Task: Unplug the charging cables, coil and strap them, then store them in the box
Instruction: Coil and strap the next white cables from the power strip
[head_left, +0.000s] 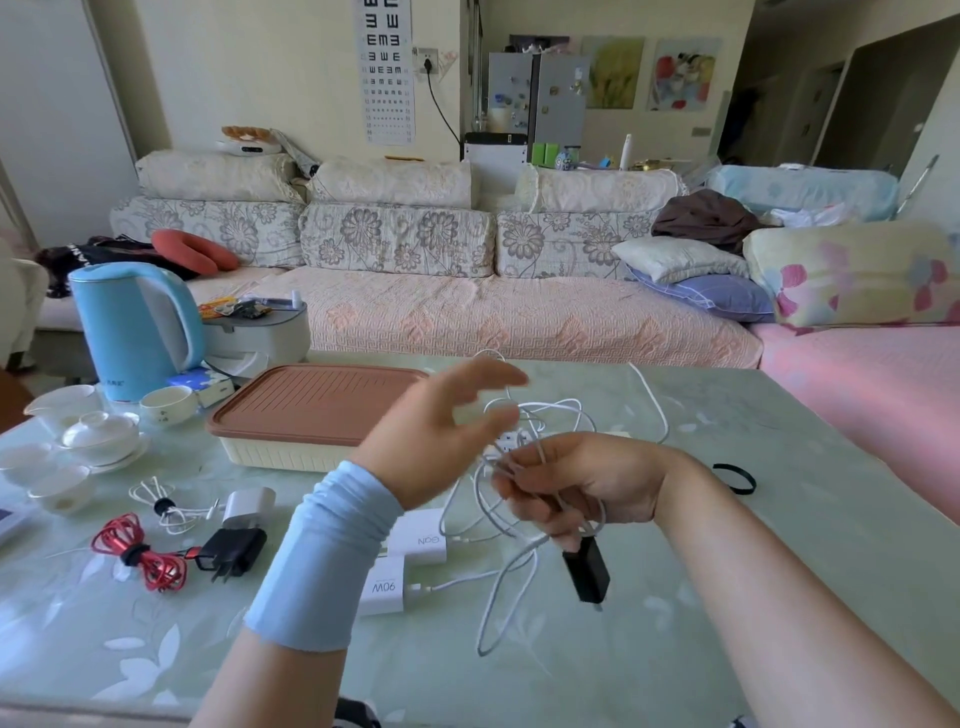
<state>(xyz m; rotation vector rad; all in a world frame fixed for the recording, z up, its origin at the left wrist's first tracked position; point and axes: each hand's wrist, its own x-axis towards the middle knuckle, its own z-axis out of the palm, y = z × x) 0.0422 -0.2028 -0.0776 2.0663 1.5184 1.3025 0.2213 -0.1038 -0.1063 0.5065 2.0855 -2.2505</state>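
**Cable-coiling stage.** The right grip (571, 483), fingers curled round loops of the white cable (482, 626), held them above the middle of the worktop (753, 597), with a black adapter (587, 571) hanging below. The left grip (447, 426) hovered open, motion-blurred, holding nothing. The lidded box (311, 410) stood toward the far left. A strapped red cable (140, 551) lay near the left edge, and a black strap (735, 478) lay toward the right edge.
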